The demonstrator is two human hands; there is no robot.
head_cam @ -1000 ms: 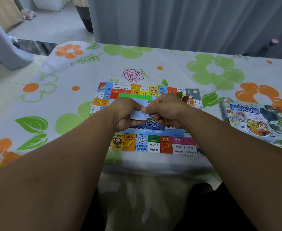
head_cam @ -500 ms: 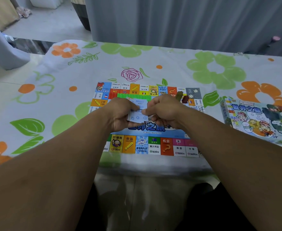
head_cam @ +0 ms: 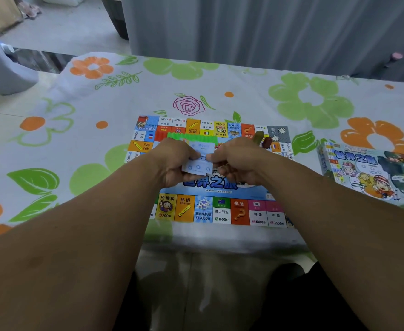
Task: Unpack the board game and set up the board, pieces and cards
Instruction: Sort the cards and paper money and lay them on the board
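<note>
The colourful game board lies flat on the flowered tablecloth. Above its middle my left hand and my right hand both hold a small stack of pale blue paper notes, pinching it from either side. One blue note stands out behind the stack toward the far side. A green strip of notes lies on the board just beyond my hands. Small dark game pieces sit on the board near its far right corner.
The game box with cartoon art lies to the right of the board. A grey curtain hangs behind the table's far edge. The table's near edge runs just below the board, above my lap.
A blue note has slid out from the stack toward the far side, between my hands. Both hands stay over the board's middle.
</note>
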